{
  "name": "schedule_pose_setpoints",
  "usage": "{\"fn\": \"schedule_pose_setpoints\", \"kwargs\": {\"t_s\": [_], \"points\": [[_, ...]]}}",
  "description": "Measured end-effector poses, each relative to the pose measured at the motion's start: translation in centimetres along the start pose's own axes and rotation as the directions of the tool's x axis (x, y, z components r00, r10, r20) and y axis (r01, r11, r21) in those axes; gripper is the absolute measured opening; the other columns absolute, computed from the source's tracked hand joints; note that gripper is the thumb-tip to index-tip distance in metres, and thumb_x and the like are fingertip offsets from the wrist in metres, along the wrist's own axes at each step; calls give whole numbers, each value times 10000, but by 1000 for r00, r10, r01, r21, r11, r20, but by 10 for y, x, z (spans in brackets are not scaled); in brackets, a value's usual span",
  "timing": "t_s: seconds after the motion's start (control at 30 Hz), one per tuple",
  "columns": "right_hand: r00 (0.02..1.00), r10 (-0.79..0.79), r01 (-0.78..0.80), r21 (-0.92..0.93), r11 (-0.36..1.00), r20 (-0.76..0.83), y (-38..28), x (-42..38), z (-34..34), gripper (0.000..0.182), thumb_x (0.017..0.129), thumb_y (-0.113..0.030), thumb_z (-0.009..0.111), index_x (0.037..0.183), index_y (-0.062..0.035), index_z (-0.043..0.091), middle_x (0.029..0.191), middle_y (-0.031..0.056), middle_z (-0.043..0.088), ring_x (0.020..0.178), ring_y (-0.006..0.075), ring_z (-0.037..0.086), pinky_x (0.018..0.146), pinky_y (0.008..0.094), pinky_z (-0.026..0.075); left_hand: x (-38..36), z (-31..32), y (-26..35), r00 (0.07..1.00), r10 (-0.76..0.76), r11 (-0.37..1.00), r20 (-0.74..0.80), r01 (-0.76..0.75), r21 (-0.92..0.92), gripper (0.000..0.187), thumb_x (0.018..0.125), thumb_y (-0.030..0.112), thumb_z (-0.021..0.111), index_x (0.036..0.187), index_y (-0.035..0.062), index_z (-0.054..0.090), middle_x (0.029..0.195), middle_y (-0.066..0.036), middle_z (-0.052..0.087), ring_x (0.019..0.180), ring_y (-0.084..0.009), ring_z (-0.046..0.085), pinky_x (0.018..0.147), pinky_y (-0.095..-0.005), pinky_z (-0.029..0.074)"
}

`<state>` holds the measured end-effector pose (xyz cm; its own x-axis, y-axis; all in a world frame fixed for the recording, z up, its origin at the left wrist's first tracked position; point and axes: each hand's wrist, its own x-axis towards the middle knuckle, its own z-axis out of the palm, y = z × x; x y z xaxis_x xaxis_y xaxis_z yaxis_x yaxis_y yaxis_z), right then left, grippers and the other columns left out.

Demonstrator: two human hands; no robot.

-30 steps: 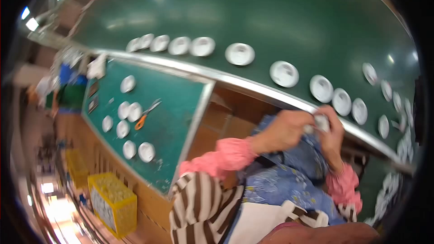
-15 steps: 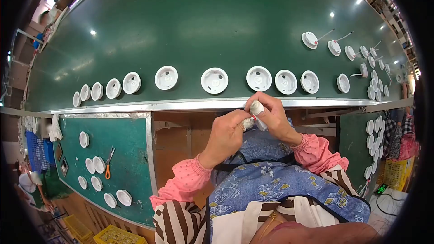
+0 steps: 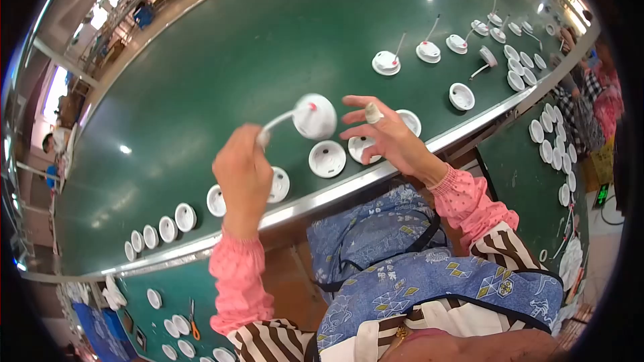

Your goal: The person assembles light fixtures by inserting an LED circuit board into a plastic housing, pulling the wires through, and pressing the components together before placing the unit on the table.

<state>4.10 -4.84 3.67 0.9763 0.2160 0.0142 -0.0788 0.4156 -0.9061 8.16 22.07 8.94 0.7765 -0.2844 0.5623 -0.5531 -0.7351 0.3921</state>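
My left hand (image 3: 245, 171) is closed in a pinch on the white tube (image 3: 276, 121) of a round white plastic cap (image 3: 315, 121). A red ring marks where the tube meets the cap, which is blurred and hangs above the green table. To the right of the cap, my right hand (image 3: 392, 137) is open with its fingers spread, holding nothing. One of its fingers wears a pale finger cot (image 3: 372, 113). Below the held cap sits a white cap with holes (image 3: 327, 159); another white cap (image 3: 362, 147) is partly hidden behind my right fingers.
White caps (image 3: 168, 228) line the green table's (image 3: 221, 67) metal front edge. Caps with tubes (image 3: 386, 62) stand farther back on the right. Orange-handled scissors (image 3: 194, 325) and more caps lie on the lower left side table; a person (image 3: 594, 94) is at far right.
My hands have risen from near my lap to above the table and moved apart. The left carries the cap by its tube; the right has opened. The view has turned and tilted.
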Motion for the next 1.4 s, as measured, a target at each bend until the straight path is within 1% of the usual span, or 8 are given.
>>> {"fn": "schedule_pose_setpoints", "kwargs": {"t_s": [0.27, 0.4, 0.53, 0.67, 0.73, 0.87, 1.1, 1.4], "points": [[957, 192, -187, 47, 981, -216, 7, -69, -50, 391, 1034, -306, 578, 1256, 15, 602, 1036, 58, 637, 928, 147, 668, 586, 252, 501, 135, 112, -28, 882, 141, 933, 450, -270, 236, 185, 917, 188, 633, 1059, 82, 683, 1014, -159, 691, 920, -385, 652, 762, -490, 499], [938, 99, -95, 30, 995, -332, -7, -94, -70, 289, 1006, -197, 633, 1193, 23, 639, 985, 80, 678, 886, 129, 674, 582, 214, 501, 128, 94, 5, 913, 319, 842, 254, -396, 367, 621, 857, 124, 715, 1442, 151, 510, 1341, -145, 568, 1183, -345, 584, 934, -466, 464], [927, 32, -85, -127, 988, -372, -6, -112, -95, 266, 978, -172, 647, 1145, 34, 665, 957, 79, 688, 798, 103, 649, 577, 212, 492, 83, 68, 30, 934, 291, 946, 208, -314, 84, 549, 818, 44, 691, 1355, 101, 591, 1229, -163, 621, 1151, -351, 588, 965, -471, 452], [794, -258, -189, -626, 756, -551, -45, -114, -105, 372, 832, -93, 562, 1164, 2, 699, 753, -18, 600, 634, 45, 535, 563, 220, 434, 12, 44, 43, 896, 240, 969, 374, -197, -150, 466, 771, -20, 623, 1226, 70, 666, 1087, -178, 666, 1099, -381, 592, 976, -476, 450], [681, -266, -190, -515, 836, -683, -49, -108, -115, 388, 873, -58, 509, 1210, -16, 695, 817, -61, 580, 618, 29, 462, 548, 196, 363, -32, 40, 46, 913, 161, 969, 375, -73, -238, 363, 777, -27, 589, 1125, 28, 673, 1023, -195, 656, 998, -394, 602, 883, -485, 475], [807, -223, -66, -459, 886, -546, -23, -103, -219, 367, 976, -71, 572, 1336, -18, 622, 1143, 23, 643, 916, 48, 553, 645, 177, 378, -85, 20, 55, 894, 62, 950, 444, 84, -302, 266, 830, 26, 610, 1091, 4, 659, 953, -200, 647, 901, -400, 613, 837, -479, 481], [946, -276, 100, -655, 749, -171, -9, -51, -79, 338, 980, -63, 577, 1306, 15, 618, 1199, 56, 646, 1016, 108, 592, 729, 209, 429, -164, -6, 56, 895, -250, 889, 370, 363, -278, 263, 884, 79, 625, 1135, 13, 674, 986, -159, 664, 941, -370, 609, 877, -468, 473], [965, -26, 203, -679, 705, 261, 21, -32, 32, 240, 952, -32, 607, 1186, -8, 653, 1104, 28, 578, 983, 115, 566, 756, 214, 429, -234, -42, 46, 843, -530, 817, 93, 537, -212, 261, 859, 59, 611, 1107, 9, 675, 978, -169, 691, 919, -367, 657, 838, -459, 506]]}}
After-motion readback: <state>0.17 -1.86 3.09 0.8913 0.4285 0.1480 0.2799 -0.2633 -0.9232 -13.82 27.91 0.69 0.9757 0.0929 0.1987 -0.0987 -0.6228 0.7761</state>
